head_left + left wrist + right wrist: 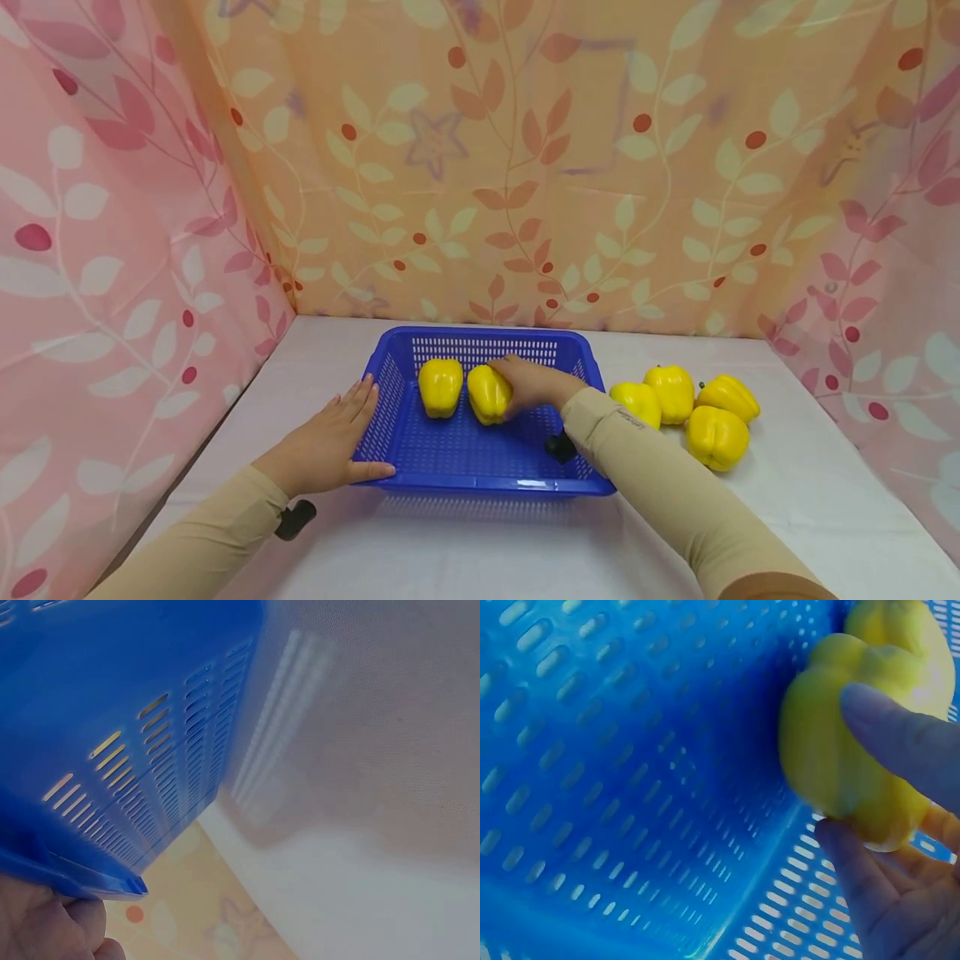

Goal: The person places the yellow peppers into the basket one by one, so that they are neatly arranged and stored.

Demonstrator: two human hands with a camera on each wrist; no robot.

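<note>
Glare on basket rim; wrist views dimmer.

Printed hangings in a leafy floral pattern flank a white tabletop on three sides. The peach-orange back wall carries cream and rust leaves, red dots and faint purple star outlines, while a pink left wall and a pink right wall bear pale leaves. Soft light spreads over the pale surface, leaving diffuse shadows.
</note>
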